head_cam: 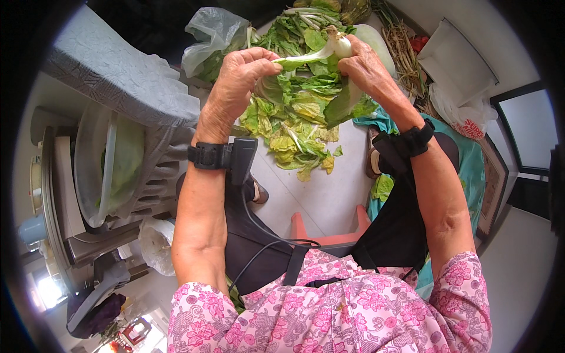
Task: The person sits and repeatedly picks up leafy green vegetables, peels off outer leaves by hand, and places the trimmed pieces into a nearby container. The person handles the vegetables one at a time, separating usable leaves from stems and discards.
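A leafy green vegetable with a thick white base point(341, 46) and a rooty end is held up in front of me. My right hand point(364, 64) grips it by that base, its large green leaf point(346, 106) hanging below. Between the thumb and fingers of my left hand point(240, 79) is the outer end of one leaf, its pale stalk point(311, 57) stretched across to the base. Under both hands, loose yellowed and green leaves point(282, 143) lie heaped on the tiled floor point(291, 189). Whole leafy greens point(282, 33) are piled just beyond.
A clear plastic bag point(212, 33) stands at the far left, near a grey cloth cover point(123, 66). Right of the pile lie a pale gourd point(377, 44) and dry stalks point(401, 57). Teal plastic sheeting point(472, 176) lies by my right leg. A translucent tub point(108, 176) is on the left.
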{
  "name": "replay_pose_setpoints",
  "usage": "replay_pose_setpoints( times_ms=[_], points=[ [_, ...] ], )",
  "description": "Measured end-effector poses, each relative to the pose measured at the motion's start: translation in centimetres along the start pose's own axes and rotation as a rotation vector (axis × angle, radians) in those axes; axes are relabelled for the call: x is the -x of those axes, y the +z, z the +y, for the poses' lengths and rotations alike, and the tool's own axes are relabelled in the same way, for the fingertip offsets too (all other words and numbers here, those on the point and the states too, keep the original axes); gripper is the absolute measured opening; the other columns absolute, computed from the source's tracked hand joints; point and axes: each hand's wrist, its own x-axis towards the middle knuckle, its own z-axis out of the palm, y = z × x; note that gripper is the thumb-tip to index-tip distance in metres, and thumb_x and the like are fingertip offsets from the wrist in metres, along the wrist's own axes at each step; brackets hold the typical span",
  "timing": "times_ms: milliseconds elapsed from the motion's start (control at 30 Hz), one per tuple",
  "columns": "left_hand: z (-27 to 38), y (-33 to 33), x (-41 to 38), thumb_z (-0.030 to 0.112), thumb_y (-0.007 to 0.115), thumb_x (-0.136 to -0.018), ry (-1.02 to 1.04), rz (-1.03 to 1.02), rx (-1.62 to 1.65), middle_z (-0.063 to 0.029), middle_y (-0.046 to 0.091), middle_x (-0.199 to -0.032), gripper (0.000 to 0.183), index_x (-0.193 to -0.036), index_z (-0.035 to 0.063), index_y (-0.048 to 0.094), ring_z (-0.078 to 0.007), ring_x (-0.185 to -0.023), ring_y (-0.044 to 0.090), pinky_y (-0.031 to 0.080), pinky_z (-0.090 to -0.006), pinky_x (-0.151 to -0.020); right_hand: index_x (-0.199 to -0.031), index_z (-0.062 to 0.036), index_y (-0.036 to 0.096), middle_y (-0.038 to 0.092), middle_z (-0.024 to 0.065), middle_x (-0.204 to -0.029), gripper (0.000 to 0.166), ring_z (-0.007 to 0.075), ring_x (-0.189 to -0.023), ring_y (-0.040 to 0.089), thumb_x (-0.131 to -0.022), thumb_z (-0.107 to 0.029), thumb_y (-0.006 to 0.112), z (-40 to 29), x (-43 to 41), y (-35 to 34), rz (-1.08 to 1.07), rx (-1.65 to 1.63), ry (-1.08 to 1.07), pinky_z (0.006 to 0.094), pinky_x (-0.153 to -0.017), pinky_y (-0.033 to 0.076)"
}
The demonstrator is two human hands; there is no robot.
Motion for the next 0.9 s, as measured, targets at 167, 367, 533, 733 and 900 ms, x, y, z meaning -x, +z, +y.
replay_pose_setpoints(
  times_ms=[167,367,533,733,900],
  points=[
    [0.6,0.6,0.3,0.01,0.067,-0.076,0.061,0.032,-0.029,-0.002,0.065,-0.077,0.017,-0.089,-0.001,0.067,-0.0062,-0.07,0.055,0.041,-0.0184,-0.07,-0.098,0.0011,0.047,0.06,0.0305,-0.088,0.029,0.0499,-0.085,0.055,-0.073,-0.012,0.048,-0.4,0.2,0.0,0.033,0.086,-0.028,0.0535,-0.077,0.041],
    [1.3,0.5,0.8,0.01,0.068,-0.076,0.065,0.013,-0.141,-0.0028,0.066,-0.078,0.018,-0.09,-0.0015,0.067,-0.0072,-0.071,0.057,0.044,-0.0208,-0.069,-0.102,-0.0009,0.046,0.059,0.0282,-0.093,0.028,0.0473,-0.087,0.056,-0.075,-0.008,0.048,-0.8,0.6,0.2,0.085,0.236,-0.092,0.0541,-0.077,0.043],
    [1.5,0.1,0.9,0.013,0.069,-0.076,0.049,-0.017,-0.223,-0.0019,0.065,-0.077,0.019,-0.09,-0.0005,0.068,-0.0076,-0.071,0.056,0.043,-0.0215,-0.068,-0.104,-0.0027,0.047,0.058,0.0224,-0.095,0.028,0.0421,-0.089,0.058,-0.077,-0.007,0.051,-0.8,0.8,0.8,0.199,0.431,-0.253,0.0504,-0.075,0.047],
    [2.5,-0.2,1.5,0.016,0.071,-0.076,0.005,-0.104,-0.312,-0.0016,0.064,-0.08,0.023,-0.092,0.0003,0.068,-0.0081,-0.073,0.055,0.042,-0.0219,-0.071,-0.109,-0.0047,0.048,0.056,0.0196,-0.1,0.031,0.0411,-0.09,0.056,-0.078,-0.004,0.052,-0.8,0.6,1.1,0.26,0.53,-0.33,0.0489,-0.078,0.045],
    [1.9,-0.5,1.7,0.016,0.069,-0.078,-0.083,-0.131,-0.178,-0.0021,0.065,-0.084,0.026,-0.098,-0.0004,0.068,-0.0076,-0.075,0.056,0.043,-0.0215,-0.073,-0.105,-0.0036,0.05,0.058,0.0216,-0.098,0.028,0.0414,-0.091,0.058,-0.077,-0.003,0.05,-0.4,0.4,1.0,0.223,0.362,-0.227,0.0479,-0.075,0.048]
  ],
)
